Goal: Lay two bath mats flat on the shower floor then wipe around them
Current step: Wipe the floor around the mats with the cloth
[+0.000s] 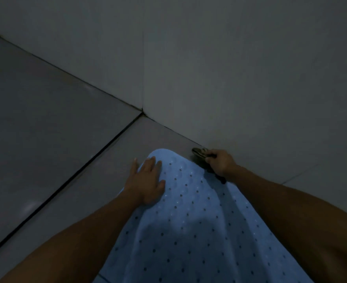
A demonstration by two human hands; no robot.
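Note:
A pale blue bath mat [189, 221] dotted with small holes lies flat on the grey tiled floor, running from the bottom of the view toward the wall. My left hand [147, 180] rests palm down, fingers spread, on the mat's far left corner. Beside the mat's far right edge, my right hand [219, 162] is closed around a dark wiping cloth [199, 153] pressed to the floor where it meets the wall. Only one mat is in view. The light is dim.
A grey tiled wall [229, 68] rises just behind the mat. A dark grout line [76, 176] runs diagonally across the floor tiles [46, 119] to the left of the mat.

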